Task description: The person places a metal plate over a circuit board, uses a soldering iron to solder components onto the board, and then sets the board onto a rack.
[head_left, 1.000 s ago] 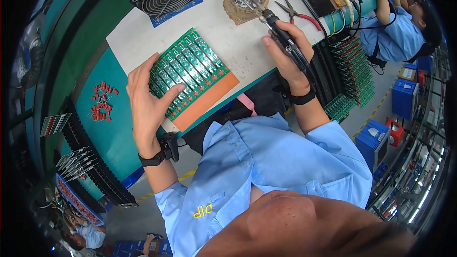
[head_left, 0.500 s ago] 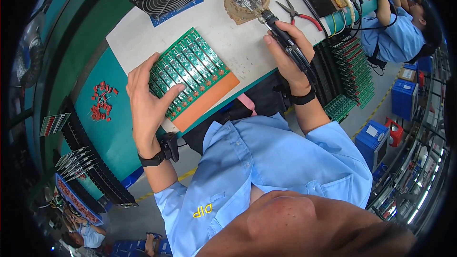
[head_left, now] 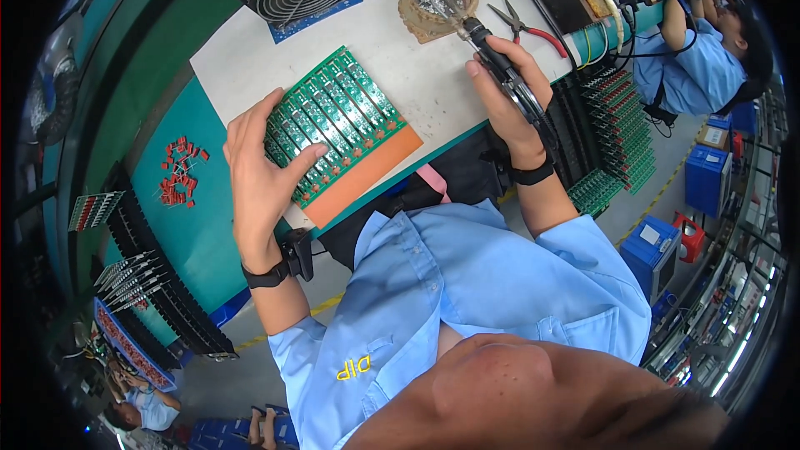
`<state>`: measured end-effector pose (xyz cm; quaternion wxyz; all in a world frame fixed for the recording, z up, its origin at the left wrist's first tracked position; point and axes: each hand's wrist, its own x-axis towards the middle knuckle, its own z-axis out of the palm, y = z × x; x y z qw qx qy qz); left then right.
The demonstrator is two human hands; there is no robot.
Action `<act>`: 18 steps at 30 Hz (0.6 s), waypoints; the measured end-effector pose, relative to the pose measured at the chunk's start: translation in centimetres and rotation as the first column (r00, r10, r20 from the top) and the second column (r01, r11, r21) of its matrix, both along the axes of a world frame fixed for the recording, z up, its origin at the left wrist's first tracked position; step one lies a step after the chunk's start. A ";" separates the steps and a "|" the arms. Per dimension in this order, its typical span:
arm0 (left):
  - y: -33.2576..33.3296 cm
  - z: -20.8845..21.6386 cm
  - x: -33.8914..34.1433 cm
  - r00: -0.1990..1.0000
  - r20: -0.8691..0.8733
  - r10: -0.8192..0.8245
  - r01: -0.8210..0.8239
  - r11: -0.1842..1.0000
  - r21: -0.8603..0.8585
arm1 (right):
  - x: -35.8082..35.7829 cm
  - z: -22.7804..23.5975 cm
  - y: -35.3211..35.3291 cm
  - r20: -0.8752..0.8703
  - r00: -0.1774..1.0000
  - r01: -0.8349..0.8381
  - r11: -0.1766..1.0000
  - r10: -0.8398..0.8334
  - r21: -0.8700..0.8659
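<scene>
My left hand (head_left: 258, 175) grips the left edge of the green board panel (head_left: 350, 108) on the white sheet (head_left: 237, 58), right hand (head_left: 518, 96) grasps the soldering iron (head_left: 500, 72), tip at the round pot (head_left: 409, 10); I'd keep panel steady, tip clean.

the white-sheeted green bench (head_left: 204, 242) carries a circuit panel (head_left: 340, 121), pliers (head_left: 518, 26), red components (head_left: 173, 197)

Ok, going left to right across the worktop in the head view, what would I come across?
Pile of red components → left hand → green circuit board panel → brown round pot → right hand, holding a black-handled tool → stacked green boards beyond the worktop.
</scene>
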<state>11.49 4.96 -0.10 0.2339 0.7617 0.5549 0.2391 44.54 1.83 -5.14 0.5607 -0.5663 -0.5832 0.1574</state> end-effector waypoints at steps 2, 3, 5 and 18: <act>-0.1 0.0 0.0 1.000 0.000 -0.002 0.002 1.000 0.001 | 0.1 -0.1 -0.2 0.007 1.000 0.016 1.000 -0.016 -0.013; -0.1 0.0 0.0 1.000 -0.001 0.000 0.000 1.000 0.002 | 0.1 -0.2 -0.2 0.007 1.000 0.016 1.000 -0.016 -0.013; 0.0 0.0 0.0 1.000 -0.003 0.003 -0.003 1.000 0.003 | 0.3 -0.4 0.0 0.028 1.000 -0.002 1.000 0.001 0.013; 0.1 0.1 -0.1 1.000 0.004 -0.004 0.004 1.000 -0.006 | -0.1 0.0 -0.2 -0.100 0.994 0.034 0.999 -0.037 -0.031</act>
